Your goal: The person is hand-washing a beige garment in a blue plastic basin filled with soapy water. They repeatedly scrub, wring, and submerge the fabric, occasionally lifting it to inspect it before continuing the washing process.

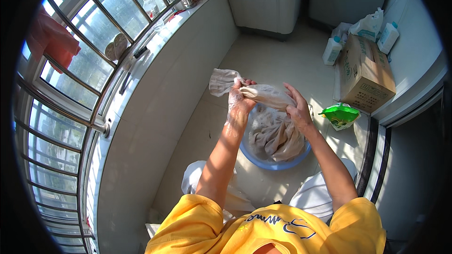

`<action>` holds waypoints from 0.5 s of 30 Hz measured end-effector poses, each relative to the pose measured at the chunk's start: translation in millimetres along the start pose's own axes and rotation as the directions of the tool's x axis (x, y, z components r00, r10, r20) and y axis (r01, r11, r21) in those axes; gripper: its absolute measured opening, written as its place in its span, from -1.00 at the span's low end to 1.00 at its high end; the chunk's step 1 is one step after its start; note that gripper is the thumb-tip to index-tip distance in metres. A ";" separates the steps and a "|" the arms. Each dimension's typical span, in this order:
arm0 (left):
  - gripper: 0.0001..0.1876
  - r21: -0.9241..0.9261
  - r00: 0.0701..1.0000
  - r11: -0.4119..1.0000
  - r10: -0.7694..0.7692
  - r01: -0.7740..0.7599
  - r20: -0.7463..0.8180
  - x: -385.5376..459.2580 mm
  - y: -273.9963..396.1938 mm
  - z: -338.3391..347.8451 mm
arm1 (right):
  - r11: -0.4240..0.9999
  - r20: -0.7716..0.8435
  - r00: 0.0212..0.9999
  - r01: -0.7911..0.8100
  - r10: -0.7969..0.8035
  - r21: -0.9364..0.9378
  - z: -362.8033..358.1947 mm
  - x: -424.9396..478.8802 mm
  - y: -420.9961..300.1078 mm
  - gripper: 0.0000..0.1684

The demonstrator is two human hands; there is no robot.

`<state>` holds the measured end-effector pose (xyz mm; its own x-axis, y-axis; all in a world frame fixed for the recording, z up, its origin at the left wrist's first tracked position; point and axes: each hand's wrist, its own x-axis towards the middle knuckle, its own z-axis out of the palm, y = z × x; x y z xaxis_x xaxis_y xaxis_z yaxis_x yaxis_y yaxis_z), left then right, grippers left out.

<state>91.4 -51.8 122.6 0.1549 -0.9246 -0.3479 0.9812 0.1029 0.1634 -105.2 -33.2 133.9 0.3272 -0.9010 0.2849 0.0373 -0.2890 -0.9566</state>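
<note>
Between my two hands a wet beige garment (pixel 266 94) is stretched above a blue plastic basin (pixel 263 164). My left hand (pixel 242 93), with suds on the wrist and forearm, is closed around it near a gathered end, which sticks out to the left like a cuff. My right hand (pixel 298 107) grips the other side, thumb below and fingers lifted behind the cloth. More of the beige fabric (pixel 280 137) lies crumpled in the basin. White foam (pixel 261 118) floats beside it at the left. Whether the held part joins the cloth below is hard to tell.
A green and white plastic pouch (pixel 340 115) stands right of the basin. Behind it are a cardboard box (pixel 367 74) and white bottles (pixel 332 51) with blue caps. A tiled wall with a sill (pixel 116 116) and barred window runs along the left. A sliding-door track (pixel 376 158) lies at right.
</note>
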 end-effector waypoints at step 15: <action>-0.85 -0.037 0.834 0.973 -0.176 0.228 0.522 -2.3 -7.7 -101.5 | 0.768 -0.126 0.935 0.190 -0.332 -0.612 100.7 -8.5 8.1 -0.75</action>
<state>95.2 -13.3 28.5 -0.1033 -0.9812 0.1632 0.9942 -0.0971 0.0456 -12.7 4.7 117.6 0.1744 -0.7870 0.5918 -0.4867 -0.5914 -0.6430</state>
